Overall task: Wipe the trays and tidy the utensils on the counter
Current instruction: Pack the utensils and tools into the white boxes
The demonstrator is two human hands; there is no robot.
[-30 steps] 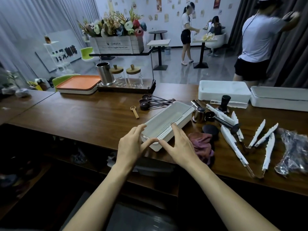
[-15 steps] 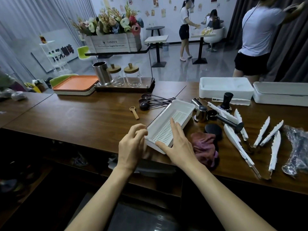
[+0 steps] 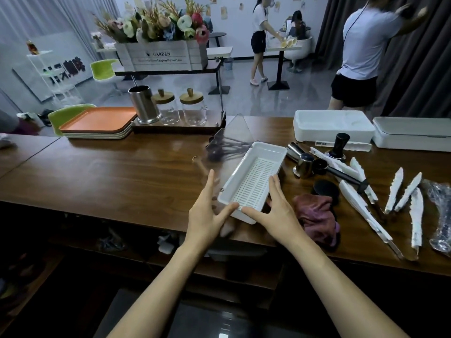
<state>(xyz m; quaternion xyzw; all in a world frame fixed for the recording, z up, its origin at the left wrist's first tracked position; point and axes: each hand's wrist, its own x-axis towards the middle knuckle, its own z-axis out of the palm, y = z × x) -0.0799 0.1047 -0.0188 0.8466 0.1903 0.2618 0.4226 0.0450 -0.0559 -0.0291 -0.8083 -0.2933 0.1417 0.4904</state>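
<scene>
The left hand (image 3: pixel 207 213) and right hand (image 3: pixel 275 211) press straight fingers on the white slotted plastic tray (image 3: pixel 253 181). Maybe that steadies it.

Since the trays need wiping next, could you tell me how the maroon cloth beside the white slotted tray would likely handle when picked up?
The maroon cloth lies crumpled in soft folds, so it will probably droop limply and feel light. It sits near the counter edge, so a careless push might slide it off.
</scene>
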